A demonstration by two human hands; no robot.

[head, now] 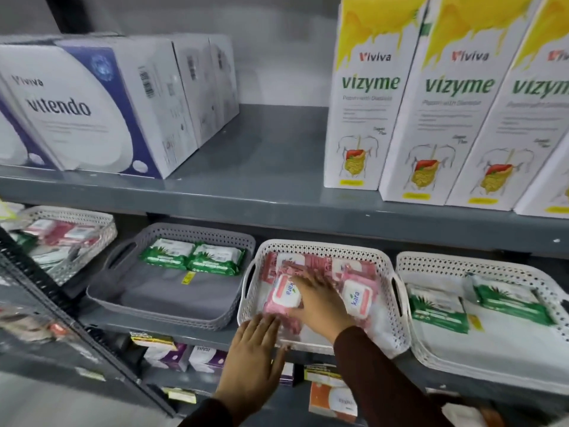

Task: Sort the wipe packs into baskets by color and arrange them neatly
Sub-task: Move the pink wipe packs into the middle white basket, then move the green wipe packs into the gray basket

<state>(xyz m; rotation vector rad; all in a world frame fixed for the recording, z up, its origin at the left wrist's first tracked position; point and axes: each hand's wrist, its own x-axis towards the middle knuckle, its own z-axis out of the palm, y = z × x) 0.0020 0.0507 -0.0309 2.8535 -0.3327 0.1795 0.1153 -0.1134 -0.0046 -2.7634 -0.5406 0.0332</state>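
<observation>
A white middle basket (323, 246) on the lower shelf holds several pink wipe packs. My right hand (320, 300) lies across them, fingers closed over the front-left pink pack (281, 295); another pink pack (357, 298) sits just to its right. My left hand (255, 355) is flat at the basket's front edge, fingers apart, tips touching that pack's near end. The grey basket (172, 303) to the left has two green packs (191, 257) side by side at its back. The right white basket (462, 263) holds green packs (437, 306).
A far-left white basket (77, 217) holds mixed red and green packs. Above, the upper shelf (246, 192) carries white-purple boxes (92, 112) and tall yellow-white cartons (363, 118). Small boxes (197, 355) stand on the shelf below. A dark rack (46, 288) slants at left.
</observation>
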